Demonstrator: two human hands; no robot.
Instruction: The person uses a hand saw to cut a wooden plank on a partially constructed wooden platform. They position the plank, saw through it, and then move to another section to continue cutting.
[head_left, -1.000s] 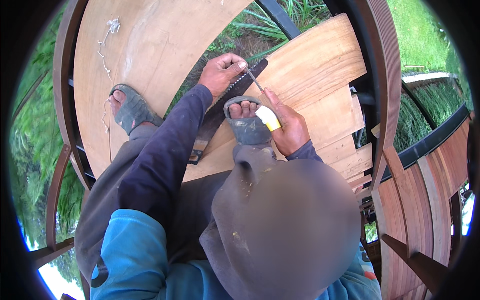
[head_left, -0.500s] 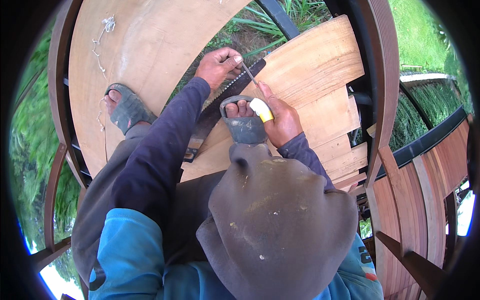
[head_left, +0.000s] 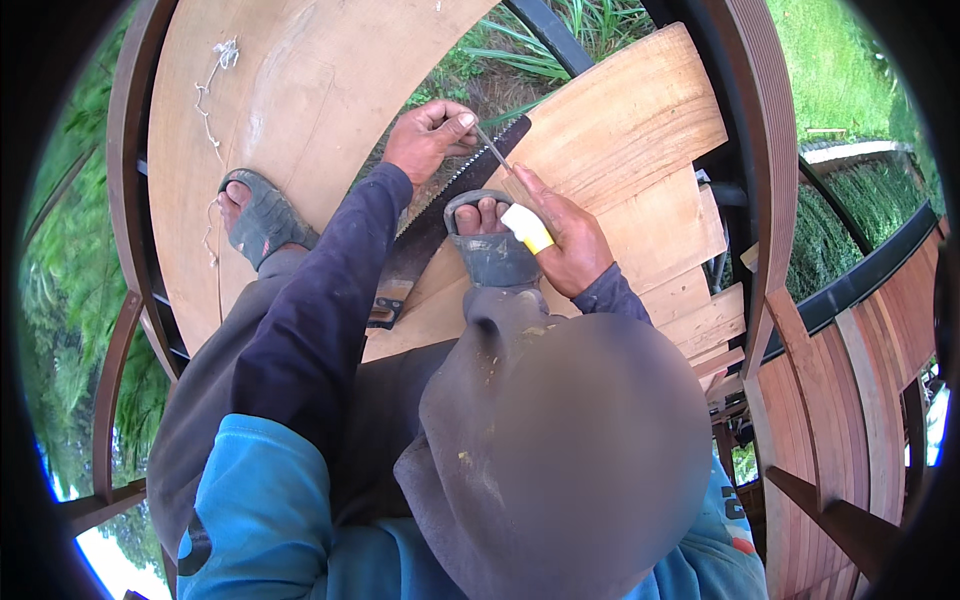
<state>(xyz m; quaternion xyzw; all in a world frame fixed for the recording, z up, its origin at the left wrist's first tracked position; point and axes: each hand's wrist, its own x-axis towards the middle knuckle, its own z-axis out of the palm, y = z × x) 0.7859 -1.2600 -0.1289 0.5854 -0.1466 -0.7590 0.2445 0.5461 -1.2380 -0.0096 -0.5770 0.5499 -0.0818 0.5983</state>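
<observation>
My left hand (head_left: 432, 138) pinches the far end of a thin metal file (head_left: 494, 149) between thumb and fingers. My right hand (head_left: 568, 232) grips its near end, with the index finger stretched along it. A white and yellow piece (head_left: 528, 228) shows at the right thumb; whether it is a handle or a wrapping I cannot tell. The file lies across the toothed edge of a dark handsaw (head_left: 428, 228), which rests on wooden boards with its teeth toward the left. My sandalled right foot (head_left: 492, 240) stands over the blade. The saw's handle (head_left: 384, 312) is partly hidden by my left sleeve.
A curved plywood sheet (head_left: 300, 90) lies under my sandalled left foot (head_left: 262, 218), with a knotted white string (head_left: 206, 100) on it. Stepped boards (head_left: 640, 130) extend right. Between them a gap shows plants (head_left: 540, 50) and a black metal bar (head_left: 548, 35). A brown curved rail (head_left: 775, 150) bounds the right.
My hands and the file have shifted slightly; the left hand sits a little farther left. The file still crosses the saw's teeth, and both hands keep their hold.
</observation>
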